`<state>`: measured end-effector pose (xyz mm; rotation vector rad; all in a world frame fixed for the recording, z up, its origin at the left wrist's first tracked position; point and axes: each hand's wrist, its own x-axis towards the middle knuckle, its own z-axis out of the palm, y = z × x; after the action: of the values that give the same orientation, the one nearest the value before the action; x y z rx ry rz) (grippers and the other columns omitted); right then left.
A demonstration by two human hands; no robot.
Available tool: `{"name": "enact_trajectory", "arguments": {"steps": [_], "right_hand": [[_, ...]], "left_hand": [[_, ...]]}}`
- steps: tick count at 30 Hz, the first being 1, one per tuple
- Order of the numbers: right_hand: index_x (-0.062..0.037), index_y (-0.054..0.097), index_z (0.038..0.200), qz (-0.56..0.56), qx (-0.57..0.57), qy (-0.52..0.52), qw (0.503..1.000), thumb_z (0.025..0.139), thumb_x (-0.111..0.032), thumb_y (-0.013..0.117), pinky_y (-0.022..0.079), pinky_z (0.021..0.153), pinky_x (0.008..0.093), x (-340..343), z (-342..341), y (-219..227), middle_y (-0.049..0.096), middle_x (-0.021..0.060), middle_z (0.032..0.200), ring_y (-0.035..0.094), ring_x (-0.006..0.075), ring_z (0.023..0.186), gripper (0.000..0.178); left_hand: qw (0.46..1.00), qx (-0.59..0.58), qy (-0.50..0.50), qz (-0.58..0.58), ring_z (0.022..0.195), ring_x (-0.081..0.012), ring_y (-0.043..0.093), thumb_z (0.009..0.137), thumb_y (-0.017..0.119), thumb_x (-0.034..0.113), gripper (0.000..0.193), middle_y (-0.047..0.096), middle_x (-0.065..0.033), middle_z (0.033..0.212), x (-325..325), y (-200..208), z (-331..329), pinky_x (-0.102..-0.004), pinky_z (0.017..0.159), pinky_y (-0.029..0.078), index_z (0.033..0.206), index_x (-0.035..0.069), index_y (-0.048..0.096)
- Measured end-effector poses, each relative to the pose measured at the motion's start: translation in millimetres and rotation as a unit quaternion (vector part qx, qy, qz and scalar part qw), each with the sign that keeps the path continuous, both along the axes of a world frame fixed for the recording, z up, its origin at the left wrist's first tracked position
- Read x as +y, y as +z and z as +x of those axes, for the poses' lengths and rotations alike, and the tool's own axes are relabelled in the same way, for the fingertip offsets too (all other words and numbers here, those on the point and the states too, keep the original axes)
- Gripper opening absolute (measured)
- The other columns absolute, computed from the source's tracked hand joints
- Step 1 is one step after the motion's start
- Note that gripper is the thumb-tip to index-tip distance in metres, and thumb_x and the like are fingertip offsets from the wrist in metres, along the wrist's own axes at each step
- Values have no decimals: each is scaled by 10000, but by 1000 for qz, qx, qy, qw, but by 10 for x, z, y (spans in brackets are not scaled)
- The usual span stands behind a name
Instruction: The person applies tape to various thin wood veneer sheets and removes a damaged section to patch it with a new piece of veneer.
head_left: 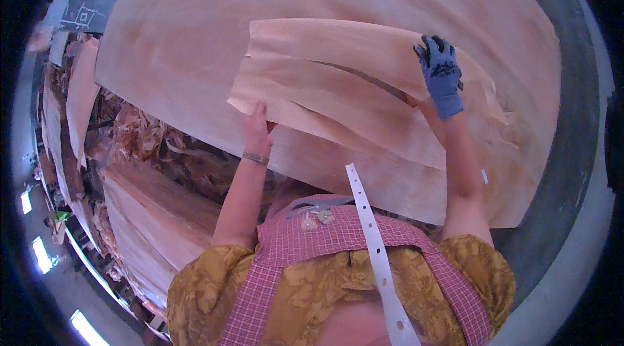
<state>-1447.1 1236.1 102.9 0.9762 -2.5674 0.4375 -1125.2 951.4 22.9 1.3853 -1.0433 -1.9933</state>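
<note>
One split sheet over larger sheet. Left hand: grip pinching split sheet's near edge. Gloved right hand: at far edge, fingers curled, cannot tell if pinching.

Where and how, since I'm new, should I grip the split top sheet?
I'd take the split top sheet by its near-left corner from the near side, plus its far edge toward the right: the long split runs between, so one-sided lifting might tear it.
</note>
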Motion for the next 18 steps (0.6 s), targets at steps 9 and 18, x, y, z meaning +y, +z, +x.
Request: {"name": "enact_trajectory", "arguments": {"steps": [9, 18], "right_hand": [[-136, 607, 1122, 241, -165, -19, 956, 934, -343, 573, 515, 808, 445, 30, -421, -121, 634, 143, 1062, 613, 352, 987, 281], [-92, 620, 1068, 83, -181, -25, 980, 846, -442, 685, 529, 735, 419, 206, 576, 180, 646, 130, 1042, 654, 323, 913, 419]], "left_hand": [[999, -26, -26, 22, 856, -189, 679, 912, 621, 193, 318, 640, -63, 1018, -33, 37, -25, -363, 632, 604, 1183, 49, 538], [999, -3, -32, 41, 886, -190, 671, 909, 629, 205, 389, 634, -70, 1070, -71, -61, 55, -360, 629, 600, 1244, 50, 508]]}}
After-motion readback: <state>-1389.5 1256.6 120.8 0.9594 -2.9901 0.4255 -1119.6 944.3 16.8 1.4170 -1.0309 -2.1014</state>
